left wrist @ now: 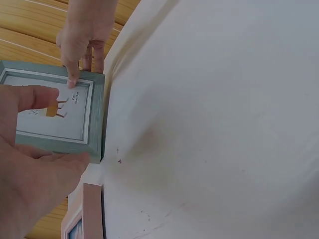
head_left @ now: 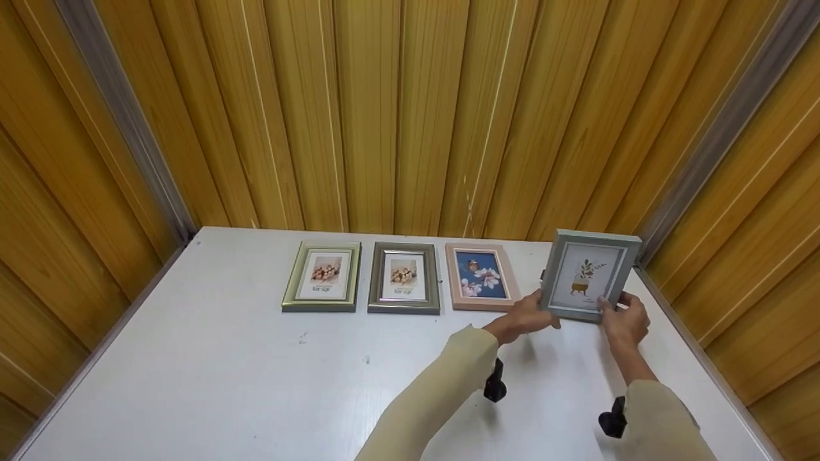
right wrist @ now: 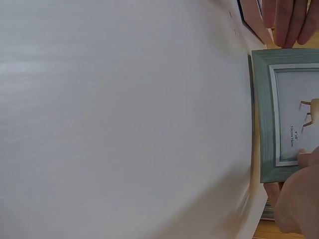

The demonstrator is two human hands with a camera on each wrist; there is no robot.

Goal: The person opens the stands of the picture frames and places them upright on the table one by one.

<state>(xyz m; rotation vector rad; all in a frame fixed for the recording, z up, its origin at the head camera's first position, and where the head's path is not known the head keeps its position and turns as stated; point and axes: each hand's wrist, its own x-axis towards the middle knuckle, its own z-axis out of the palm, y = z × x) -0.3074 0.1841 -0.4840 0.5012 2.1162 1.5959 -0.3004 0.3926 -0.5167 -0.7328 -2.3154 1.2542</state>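
Observation:
A grey-green picture frame point(head_left: 552, 269) is tilted up toward me at the table's right back, showing a potted-plant print. My right hand point(head_left: 626, 320) pinches its lower right corner, thumb on the front and fingers behind. At the opposite side, my left hand point(head_left: 526, 315) touches the frame's edge; its fingers point(right wrist: 291, 22) lie straight against that edge in the right wrist view. The left thumb point(left wrist: 37, 97) overlaps the picture in the left wrist view. Nearest to the left hand lies a pink frame point(head_left: 511, 275) with a blossom picture.
Further left lie a dark grey-brown frame point(head_left: 376, 282) and a gold-green frame point(head_left: 295, 282), in a row with the pink one. All lie on the white table point(head_left: 224, 384). Wood-patterned panels point(head_left: 365, 115) rise behind the table and at both sides.

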